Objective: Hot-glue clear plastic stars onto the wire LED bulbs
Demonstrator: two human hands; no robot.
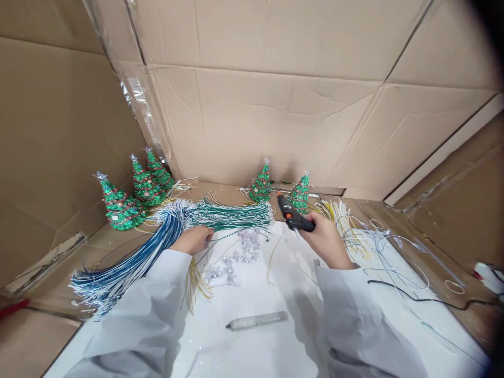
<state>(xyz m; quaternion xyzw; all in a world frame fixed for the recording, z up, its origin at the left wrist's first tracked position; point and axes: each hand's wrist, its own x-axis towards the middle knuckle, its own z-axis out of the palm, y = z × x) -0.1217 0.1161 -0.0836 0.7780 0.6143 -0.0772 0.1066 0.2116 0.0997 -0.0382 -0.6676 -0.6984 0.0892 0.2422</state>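
Note:
My right hand (326, 240) is wrapped round the grip of a black and orange hot glue gun (292, 214), held above the white work surface. My left hand (193, 240) is over the front of the wire bundles, its fingers curled together; what they hold, if anything, is too small to make out. Beside it run a bundle of blue and white wires (147, 254) and a bundle of green wires (234, 214). Some yellow wires (196, 286) stick out below the left wrist. Small clear star ornaments (248, 247) lie in a loose pile between my hands.
Green miniature Christmas trees stand at the back left (120, 205) and back middle (260, 182). A grey pen-like stick (258, 321) lies in front. Yellow and white wires (346, 223), tangled white wire (388, 257) and a black cable (425, 298) are at right. Cardboard walls (255, 121) enclose the table.

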